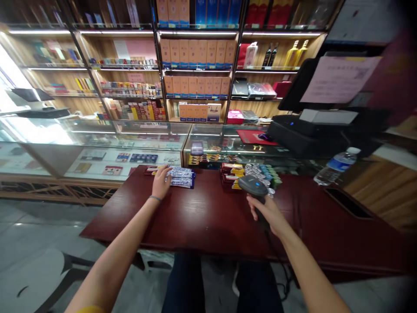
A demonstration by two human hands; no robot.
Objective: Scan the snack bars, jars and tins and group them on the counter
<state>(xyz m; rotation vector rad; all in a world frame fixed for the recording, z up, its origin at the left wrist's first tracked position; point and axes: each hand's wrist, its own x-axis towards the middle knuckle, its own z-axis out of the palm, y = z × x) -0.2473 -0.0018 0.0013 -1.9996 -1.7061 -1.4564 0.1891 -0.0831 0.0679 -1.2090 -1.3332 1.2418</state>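
Note:
My right hand [269,213] is wrapped round the handle of a black barcode scanner [252,185], its head raised over the dark red table [202,221] and its cord hanging down. At the table's far edge my left hand [160,182] rests at the left end of a row of blue-and-white packets [181,178], fingers stretched out. Some dark red and yellow packs [150,170] lie just left of that hand. Just beyond the scanner sit stacked red and yellow boxes [230,174], beside several small silver, blue and green cylinders [263,172].
A glass display counter [146,132] runs behind the table, with stocked shelves beyond. To the right stand a water bottle [337,166], a dark phone-like slab [348,203] and a monitor with a pink paper [340,80]. A grey stool [42,278] is at lower left.

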